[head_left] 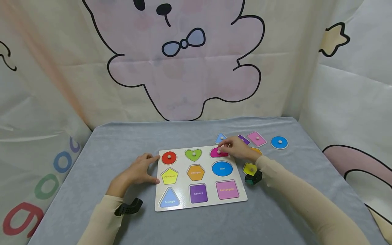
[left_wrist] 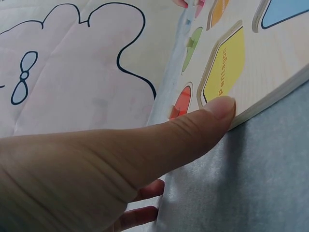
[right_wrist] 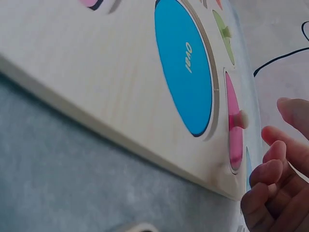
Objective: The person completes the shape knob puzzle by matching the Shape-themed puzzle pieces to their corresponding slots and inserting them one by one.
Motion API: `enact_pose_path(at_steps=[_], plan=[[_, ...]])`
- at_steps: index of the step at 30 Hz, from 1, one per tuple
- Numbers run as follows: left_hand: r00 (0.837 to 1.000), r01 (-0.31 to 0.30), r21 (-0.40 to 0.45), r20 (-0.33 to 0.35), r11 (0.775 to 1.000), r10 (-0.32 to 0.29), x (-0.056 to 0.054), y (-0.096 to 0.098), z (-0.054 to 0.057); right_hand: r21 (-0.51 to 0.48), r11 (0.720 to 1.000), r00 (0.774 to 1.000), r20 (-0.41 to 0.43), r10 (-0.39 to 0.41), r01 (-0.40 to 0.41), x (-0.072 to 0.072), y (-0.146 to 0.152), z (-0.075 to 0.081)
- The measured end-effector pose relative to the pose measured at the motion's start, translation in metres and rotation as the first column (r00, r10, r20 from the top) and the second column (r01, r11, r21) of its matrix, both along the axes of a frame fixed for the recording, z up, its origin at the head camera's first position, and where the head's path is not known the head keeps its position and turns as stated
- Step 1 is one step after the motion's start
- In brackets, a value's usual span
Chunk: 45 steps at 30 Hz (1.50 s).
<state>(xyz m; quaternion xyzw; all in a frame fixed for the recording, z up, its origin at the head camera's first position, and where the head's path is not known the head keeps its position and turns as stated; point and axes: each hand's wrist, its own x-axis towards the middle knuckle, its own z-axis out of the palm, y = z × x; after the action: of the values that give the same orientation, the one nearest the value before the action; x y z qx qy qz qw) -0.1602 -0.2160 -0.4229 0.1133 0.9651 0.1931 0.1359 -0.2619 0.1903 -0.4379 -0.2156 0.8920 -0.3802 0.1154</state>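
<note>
- My left fingers (head_left: 151,159), spread, touch the edge of the board (head_left: 183,195); they should brace it against sliding on the worktop (head_left: 199,228).
- My right fingers (right_wrist: 288,146), loosely bent, hold nothing; the magenta piece (right_wrist: 234,150) lies in its recess just beside them.
- I'd press evenly by the knob (right_wrist: 240,119); full seating hard to judge at this slant.
- Piece: bright face, rounded end, pale knob.

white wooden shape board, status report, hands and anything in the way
Left hand touching board at left edge; right hand empty beside magenta rounded piece. Top row filled, six slots without pieces. Loose coloured pieces off board, no obstruction seen.
</note>
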Motion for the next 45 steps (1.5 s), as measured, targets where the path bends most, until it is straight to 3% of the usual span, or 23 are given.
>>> enact_pose_path(at_steps=[14,26,32,38,45], plan=[[1.0,0.001,0.007,-0.007,1.0,-0.001,0.003,0.001,0.003,0.046,0.999,0.995,-0.094,-0.016,0.02,0.015,0.021,0.014],[1.0,-0.001,0.006,-0.001,1.0,0.001,0.003,0.0,0.001,0.009,1.0,0.996,-0.087,-0.017,0.017,0.03,0.044,0.019],[1.0,0.007,0.0,0.001,1.0,-0.007,0.001,0.0,0.001,0.022,0.999,0.999,-0.032,-0.032,0.033,0.04,0.059,0.015],[1.0,0.016,-0.001,-0.001,1.0,-0.016,0.001,0.0,0.0,-0.014,1.0,0.999,-0.033,-0.003,0.002,0.05,0.072,0.012],[1.0,0.016,0.001,0.0,1.0,-0.016,0.001,0.0,0.001,-0.02,1.0,1.0,-0.012,-0.02,0.019,0.059,0.087,0.01]])
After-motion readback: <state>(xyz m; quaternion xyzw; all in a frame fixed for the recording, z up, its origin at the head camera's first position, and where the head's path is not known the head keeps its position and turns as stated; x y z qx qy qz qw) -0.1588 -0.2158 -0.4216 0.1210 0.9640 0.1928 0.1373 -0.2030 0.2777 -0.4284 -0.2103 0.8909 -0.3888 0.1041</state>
